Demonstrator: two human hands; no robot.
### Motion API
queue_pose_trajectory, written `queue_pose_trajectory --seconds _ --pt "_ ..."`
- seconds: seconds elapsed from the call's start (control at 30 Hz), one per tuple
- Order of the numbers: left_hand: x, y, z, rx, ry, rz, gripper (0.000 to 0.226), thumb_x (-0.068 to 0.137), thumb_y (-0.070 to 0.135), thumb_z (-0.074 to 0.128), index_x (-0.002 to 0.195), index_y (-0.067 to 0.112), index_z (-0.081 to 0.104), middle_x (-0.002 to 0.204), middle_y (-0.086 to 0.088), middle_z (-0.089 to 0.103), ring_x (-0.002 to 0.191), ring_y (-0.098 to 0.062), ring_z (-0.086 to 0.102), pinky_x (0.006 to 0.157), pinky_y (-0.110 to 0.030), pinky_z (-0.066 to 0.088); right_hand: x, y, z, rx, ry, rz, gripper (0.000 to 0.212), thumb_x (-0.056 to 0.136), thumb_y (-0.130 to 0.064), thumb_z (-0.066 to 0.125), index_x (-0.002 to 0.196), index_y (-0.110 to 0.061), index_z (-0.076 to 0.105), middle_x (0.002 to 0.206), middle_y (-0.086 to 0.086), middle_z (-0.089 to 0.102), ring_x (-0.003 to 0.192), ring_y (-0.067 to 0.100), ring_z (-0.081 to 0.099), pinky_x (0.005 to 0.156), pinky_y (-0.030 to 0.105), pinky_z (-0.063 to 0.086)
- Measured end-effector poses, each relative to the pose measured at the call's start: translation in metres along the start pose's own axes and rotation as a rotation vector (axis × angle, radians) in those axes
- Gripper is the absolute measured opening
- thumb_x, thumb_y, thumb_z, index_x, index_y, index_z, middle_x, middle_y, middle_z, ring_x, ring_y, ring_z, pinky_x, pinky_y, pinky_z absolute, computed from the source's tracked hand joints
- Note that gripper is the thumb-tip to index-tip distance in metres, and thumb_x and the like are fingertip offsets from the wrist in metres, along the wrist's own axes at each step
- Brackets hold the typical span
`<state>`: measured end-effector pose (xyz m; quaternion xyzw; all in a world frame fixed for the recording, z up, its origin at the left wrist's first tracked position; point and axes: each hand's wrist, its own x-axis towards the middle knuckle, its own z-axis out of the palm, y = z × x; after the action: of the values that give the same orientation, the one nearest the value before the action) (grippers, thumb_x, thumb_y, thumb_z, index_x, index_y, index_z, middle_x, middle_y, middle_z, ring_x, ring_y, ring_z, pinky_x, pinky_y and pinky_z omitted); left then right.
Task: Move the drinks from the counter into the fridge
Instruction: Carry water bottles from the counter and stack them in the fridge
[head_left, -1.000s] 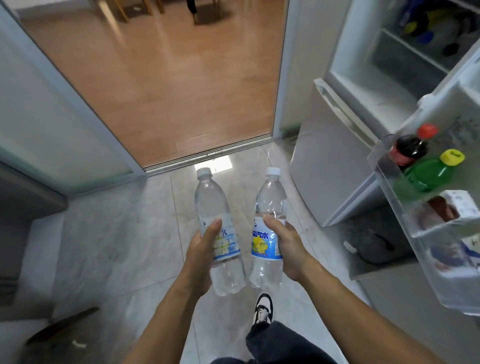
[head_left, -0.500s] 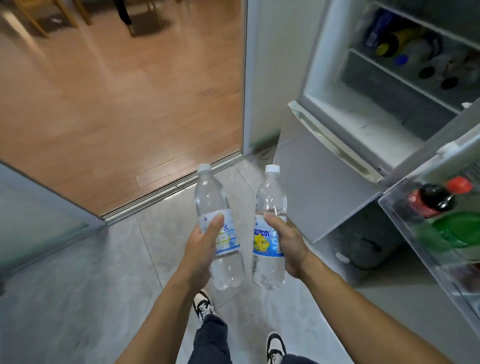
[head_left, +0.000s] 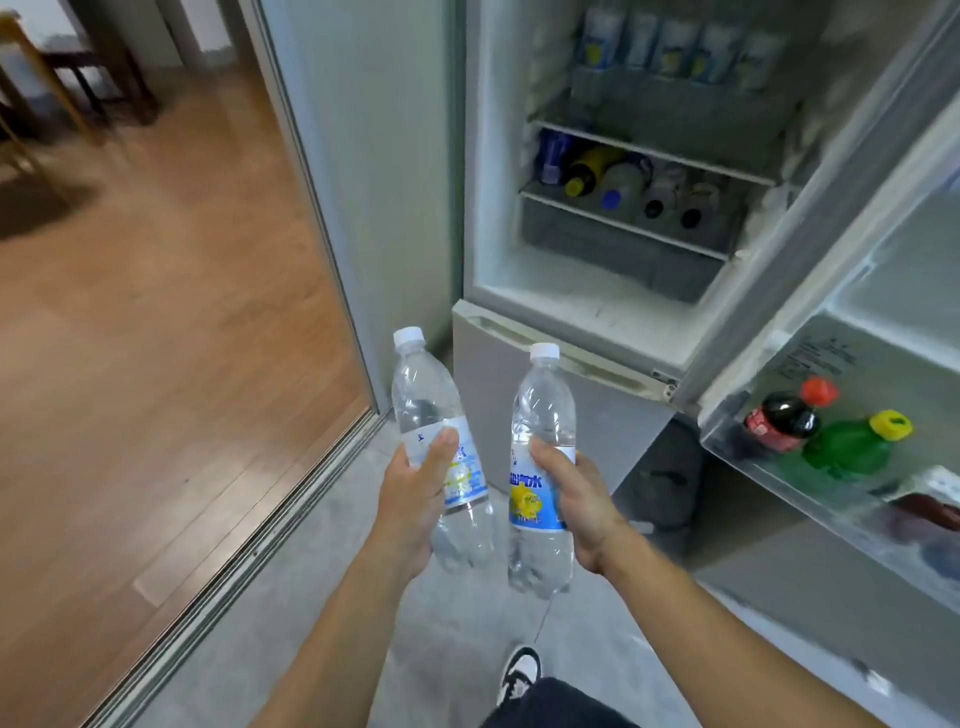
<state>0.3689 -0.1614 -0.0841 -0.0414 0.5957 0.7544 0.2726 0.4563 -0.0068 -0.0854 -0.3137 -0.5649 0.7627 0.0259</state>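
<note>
Left hand (head_left: 410, 499): grip wrapped round a clear bottle (head_left: 436, 447) at its label, thumb laid across the front; bottle near upright, tipped slightly left, white cap on top.

Right hand (head_left: 576, 499): grip wrapped round a second clear bottle (head_left: 540, 467), thumb across the blue and yellow label; upright, white cap. The two bottles are side by side, close but apart, held in the air above the grey floor (head_left: 291, 613) in front of the fridge (head_left: 483, 156).

Fridge: upper door (head_left: 810, 208) swung open to the right, lower door shut. Top shelf (head_left: 649, 150) carries a row of similar labelled bottles at the back. Shelf beneath holds several drinks lying down, caps facing out: blue, yellow and black ones, blurred. Bottom of the compartment bare white.

Door rack (head_left: 779, 473): a dark cola bottle (head_left: 779, 423) with red cap, a green bottle (head_left: 847, 449) with yellow cap just beside it, further items to the right too blurred to tell.

Left of the fridge: sliding door track (head_left: 249, 551), wooden floor beyond. One shoe (head_left: 519, 670) below the hands.
</note>
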Motion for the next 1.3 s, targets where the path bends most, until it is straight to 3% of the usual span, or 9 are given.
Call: queue_pose_trajectory --seconds 0.1,0.3,0.47,0.6,0.7,0.87,1.0,1.13,1.3 --pt "0.033 0.012 0.026 0.008 -0.073 -0.012 0.031 0.093 0.028 0.065 0.120 0.013 0.063 0.113 -0.019 0.071 0.104 -0.040 0.068 0.093 -0.060 0.052 0.021 -0.018 -0.011 0.039 0.099 -0.013 0.041 0.090 -0.040 0.066 0.117 -0.009 0.063 0.094 0.011 0.077 0.079 0.022 0.075 0.063 0.030 0.058" --pt "0.104 0.055 0.077 0.051 -0.183 0.003 0.026 0.090 0.032 0.068 0.113 0.021 0.066 0.105 -0.011 0.074 0.098 -0.031 0.070 0.095 -0.058 0.052 0.084 -0.078 -0.033 0.118 0.252 -0.089 0.040 0.089 -0.039 0.067 0.116 -0.010 0.066 0.095 0.012 0.077 0.085 0.029 0.075 0.074 0.038 0.060" --pt "0.167 0.098 0.115 0.146 -0.243 0.068 0.043 0.071 0.047 0.074 0.106 0.024 0.068 0.091 -0.007 0.075 0.078 -0.022 0.073 0.069 -0.040 0.060 0.134 -0.132 -0.047 0.174 0.334 -0.154 0.032 0.084 -0.042 0.071 0.102 -0.017 0.065 0.080 0.005 0.077 0.063 0.017 0.073 0.052 0.025 0.055" --pt "0.207 0.120 0.149 0.219 -0.276 0.173 0.036 0.064 0.058 0.072 0.091 0.034 0.071 0.094 -0.012 0.073 0.084 -0.032 0.071 0.080 -0.056 0.059 0.165 -0.170 -0.063 0.191 0.396 -0.229 0.035 0.084 -0.042 0.072 0.105 -0.016 0.066 0.085 0.006 0.077 0.068 0.018 0.074 0.052 0.024 0.055" --pt "0.234 0.139 0.172 0.236 -0.298 0.206 0.034 0.064 0.060 0.072 0.089 0.036 0.069 0.091 -0.009 0.074 0.082 -0.031 0.072 0.077 -0.053 0.060 0.186 -0.199 -0.071 0.229 0.455 -0.304 0.029 0.084 -0.039 0.073 0.104 -0.020 0.067 0.085 0.002 0.078 0.072 0.016 0.075 0.051 0.023 0.055" --pt "0.288 0.189 0.225 0.275 -0.382 0.351 0.030 0.071 0.049 0.076 0.096 0.034 0.069 0.089 -0.001 0.076 0.082 -0.022 0.073 0.068 -0.036 0.060 0.227 -0.269 -0.088 0.225 0.576 -0.498 0.025 0.081 -0.034 0.079 0.100 -0.023 0.068 0.086 -0.002 0.078 0.073 0.012 0.075 0.055 0.021 0.054" --pt "0.335 0.221 0.278 0.302 -0.414 0.474 0.042 0.085 0.024 0.076 0.121 0.011 0.059 0.107 -0.009 0.072 0.096 -0.024 0.071 0.079 -0.035 0.058 0.260 -0.328 -0.103 0.224 0.667 -0.635 0.014 0.078 -0.034 0.081 0.085 -0.029 0.071 0.080 -0.008 0.077 0.075 0.010 0.075 0.063 0.027 0.058" --pt "0.370 0.248 0.331 0.299 -0.471 0.578 0.045 0.084 0.019 0.077 0.124 0.012 0.059 0.111 -0.001 0.071 0.102 -0.015 0.070 0.090 -0.031 0.055 0.290 -0.379 -0.119 0.194 0.714 -0.738 0.027 0.079 -0.039 0.080 0.099 -0.026 0.067 0.085 -0.010 0.076 0.078 0.004 0.073 0.060 0.017 0.056" --pt "0.406 0.261 0.373 0.298 -0.454 0.683 0.048 0.079 0.026 0.080 0.121 0.016 0.057 0.107 0.007 0.068 0.094 -0.001 0.068 0.079 -0.020 0.055 0.333 -0.400 -0.130 0.050 0.829 -0.829 0.054 0.081 -0.034 0.080 0.125 -0.014 0.054 0.104 -0.005 0.067 0.090 -0.002 0.066 0.071 0.011 0.052"
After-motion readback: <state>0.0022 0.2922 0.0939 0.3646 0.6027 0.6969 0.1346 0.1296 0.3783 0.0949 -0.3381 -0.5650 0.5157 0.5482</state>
